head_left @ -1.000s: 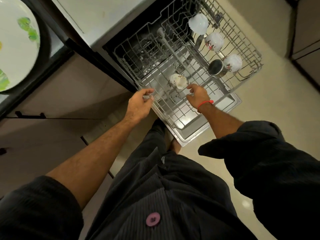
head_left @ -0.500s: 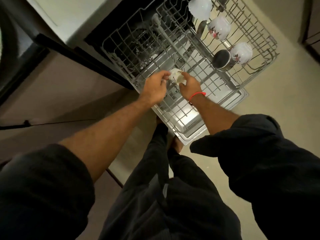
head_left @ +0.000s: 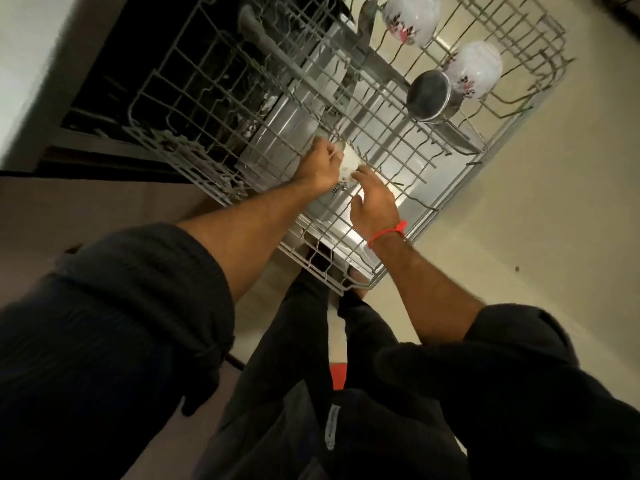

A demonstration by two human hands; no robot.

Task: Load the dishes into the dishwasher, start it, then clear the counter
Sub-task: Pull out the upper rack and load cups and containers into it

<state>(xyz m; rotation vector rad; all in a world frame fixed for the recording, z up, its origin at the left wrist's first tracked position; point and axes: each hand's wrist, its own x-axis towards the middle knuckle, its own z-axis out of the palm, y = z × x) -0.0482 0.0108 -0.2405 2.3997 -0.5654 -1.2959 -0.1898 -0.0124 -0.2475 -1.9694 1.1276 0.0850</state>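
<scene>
— What lies nearest the camera?

— Dark sleeves pushed up on both forearms, dark trousers (head_left: pixel 287 341) below, and a small red patch (head_left: pixel 337 375) on the floor between the legs. The right wrist carries a red band (head_left: pixel 388 233).

— And the hands?

— Both reach over the near part of the pulled-out wire rack (head_left: pixel 346 271). The left hand (head_left: pixel 317 168) has its fingers curled round a small white cup (head_left: pixel 348 164), holding it from the left side. The right hand (head_left: pixel 372 199) sits just beside the cup, fingers loosely extended, fingertips touching its lower right edge; it is not wrapped round anything.

— Where exactly is the cup?

— Over the middle of the rack, between the two hands, low among the wire tines. Whether it rests on the wires cannot be told.

— What is farther off?

— Along the rack's far right side a steel cup (head_left: pixel 429 95) lies tilted, mouth towards the camera, touching a white flowered cup (head_left: pixel 474 69) turned upside down. Another flowered cup (head_left: pixel 410 17) sits beyond it, also upside down. Under the rack shows the open steel dishwasher door (head_left: pixel 291 123), and to the left the dark dishwasher opening (head_left: pixel 145 64).
</scene>
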